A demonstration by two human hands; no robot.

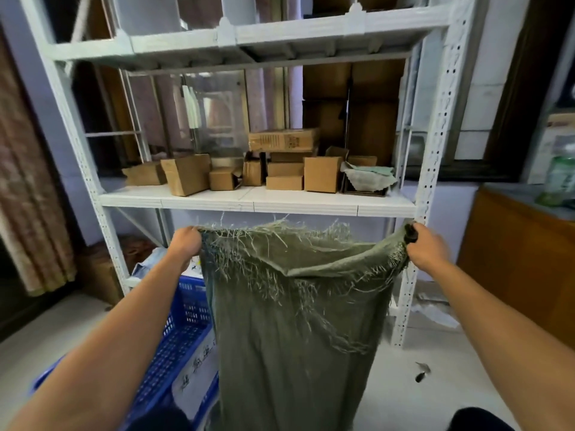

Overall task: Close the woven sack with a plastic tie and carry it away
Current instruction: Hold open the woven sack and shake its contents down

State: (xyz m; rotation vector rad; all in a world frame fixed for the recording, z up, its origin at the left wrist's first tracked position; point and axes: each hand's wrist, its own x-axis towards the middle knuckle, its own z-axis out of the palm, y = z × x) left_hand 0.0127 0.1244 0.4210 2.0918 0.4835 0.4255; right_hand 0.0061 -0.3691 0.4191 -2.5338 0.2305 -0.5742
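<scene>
A green woven sack [292, 331] hangs upright in front of me, its frayed mouth stretched wide between my two hands. My left hand [186, 244] grips the left corner of the mouth. My right hand [427, 247] grips the right corner, and a small dark thing shows at its fingertips; I cannot tell what it is. Loose threads hang from the rim. No plastic tie is plainly visible.
A white metal shelf rack [258, 202] stands right behind the sack, with several cardboard boxes [186, 174] on it. A blue plastic crate [180, 340] sits on the floor at the left. A wooden cabinet [522, 269] with a green bottle [560, 175] is at the right.
</scene>
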